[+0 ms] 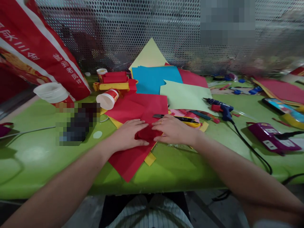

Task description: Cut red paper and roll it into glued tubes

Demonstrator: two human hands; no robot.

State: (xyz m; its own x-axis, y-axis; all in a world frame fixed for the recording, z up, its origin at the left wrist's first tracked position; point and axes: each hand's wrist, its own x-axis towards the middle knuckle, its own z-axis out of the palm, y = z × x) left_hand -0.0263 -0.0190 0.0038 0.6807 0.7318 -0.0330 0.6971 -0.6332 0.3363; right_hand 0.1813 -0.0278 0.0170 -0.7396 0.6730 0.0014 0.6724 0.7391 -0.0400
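A small piece of darker red paper (147, 134), curved or folded, lies between my two hands above a larger red sheet (129, 163). My left hand (128, 135) grips its left side, thumb toward me and fingers on the far side. On the right, my right hand (174, 129), with a ring on one finger, holds the same piece with bent fingers. Part of the paper is hidden under the fingers. A utility knife (184, 119) lies just beyond my right hand. A small yellow paper scrap (150, 159) sits beside the red sheet.
Blue sheets (155, 79) and a pale green sheet (186, 95) lie farther back. A glue gun (222, 109), its cord and a purple power strip (273, 137) are at right. Paper cups (108, 98) and a large red bag (54, 53) stand left. Perforated metal (118, 31) rises behind.
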